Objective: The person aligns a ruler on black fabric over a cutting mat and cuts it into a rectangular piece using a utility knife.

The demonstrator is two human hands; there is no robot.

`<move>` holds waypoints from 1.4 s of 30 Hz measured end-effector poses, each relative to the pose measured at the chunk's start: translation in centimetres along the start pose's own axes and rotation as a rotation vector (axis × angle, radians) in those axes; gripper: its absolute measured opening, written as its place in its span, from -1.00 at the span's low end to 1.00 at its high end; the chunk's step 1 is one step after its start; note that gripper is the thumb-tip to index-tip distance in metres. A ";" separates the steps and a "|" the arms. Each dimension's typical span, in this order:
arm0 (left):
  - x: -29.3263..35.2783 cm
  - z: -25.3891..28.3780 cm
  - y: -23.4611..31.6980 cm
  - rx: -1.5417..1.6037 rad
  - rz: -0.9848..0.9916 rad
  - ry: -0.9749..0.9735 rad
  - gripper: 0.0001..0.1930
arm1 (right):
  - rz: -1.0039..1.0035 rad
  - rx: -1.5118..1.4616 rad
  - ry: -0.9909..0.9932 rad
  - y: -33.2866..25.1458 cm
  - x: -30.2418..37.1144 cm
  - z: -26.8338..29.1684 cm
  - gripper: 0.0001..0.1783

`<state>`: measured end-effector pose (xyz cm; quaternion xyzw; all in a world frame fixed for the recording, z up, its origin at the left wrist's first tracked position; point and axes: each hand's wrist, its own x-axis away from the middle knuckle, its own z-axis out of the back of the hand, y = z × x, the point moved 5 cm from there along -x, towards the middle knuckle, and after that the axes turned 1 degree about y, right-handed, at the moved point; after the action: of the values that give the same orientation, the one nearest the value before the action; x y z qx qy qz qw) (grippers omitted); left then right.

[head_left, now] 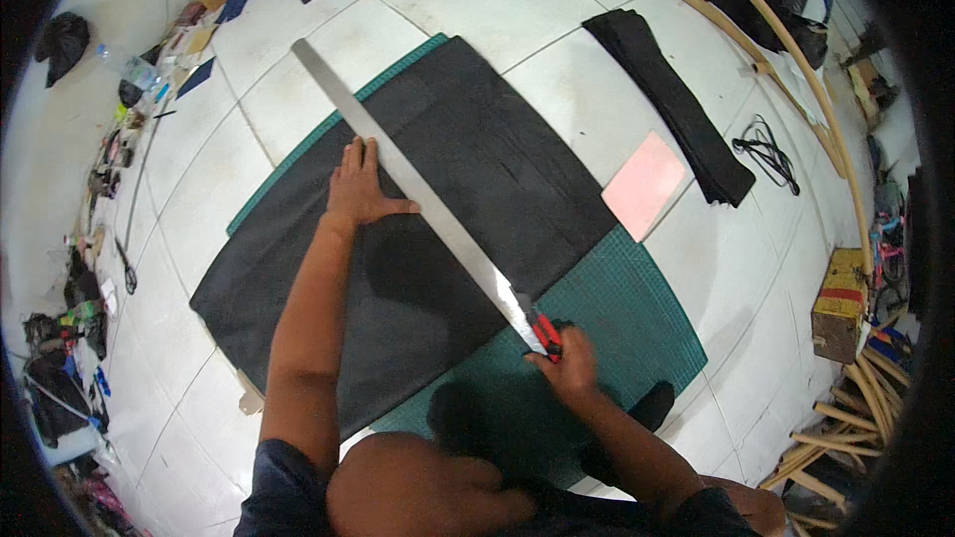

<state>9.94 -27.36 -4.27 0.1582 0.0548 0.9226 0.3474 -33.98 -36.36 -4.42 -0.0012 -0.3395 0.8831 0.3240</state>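
A long metal ruler (398, 167) lies slantwise across a sheet of black fabric (507, 149), which is spread on a green cutting mat (637, 298). My left hand (360, 189) is flat with fingers stretched out, pressing along the ruler's left edge and on the fabric. At the ruler's near end, my right hand (572, 370) is closed round a red and black utility knife (546, 334). The knife sits beside the ruler, close to the fabric's near edge; whether its blade touches the fabric is too small to tell.
On the white tiled floor to the right lie a pink rectangular card (645, 186), a folded stack of black fabric strips (676, 104) and a coil of black cord (767, 155). A worn yellow box (841, 306) and several cardboard tubes (836, 443) stand at the far right. Clutter lines the left wall.
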 end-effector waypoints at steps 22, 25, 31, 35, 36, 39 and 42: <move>3.5 -2.4 -10.6 0.095 0.253 0.446 -0.48 | -0.021 -0.208 -0.144 -1.6 7.0 -5.5 -0.47; 3.4 -2.4 -10.7 0.097 0.232 0.432 -0.46 | -0.034 -0.162 -0.151 -2.3 7.1 -5.3 -0.47; 3.6 -0.8 -10.2 0.169 0.233 0.406 -0.42 | -0.038 0.213 -0.357 -3.9 6.6 -5.5 -0.44; 2.6 1.8 -9.0 0.141 0.246 0.264 -0.31 | -0.081 0.175 -0.412 -4.9 6.3 -4.5 -0.41; 2.5 2.2 -8.9 0.099 0.253 0.217 -0.28 | 0.006 0.183 -0.333 -5.0 6.4 -4.5 -0.41; 1.6 1.6 -10.1 0.175 0.222 0.268 -0.23 | 0.046 0.184 -0.359 -4.9 6.4 -4.7 -0.43; 1.6 1.2 -10.8 0.152 0.212 0.265 -0.19 | 0.030 0.124 -0.384 -5.3 5.9 -4.4 -0.45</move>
<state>15.93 -18.25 -5.04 0.0660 0.1527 0.9601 0.2249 -34.67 -27.34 -3.35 0.1821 -0.3401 0.8909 0.2398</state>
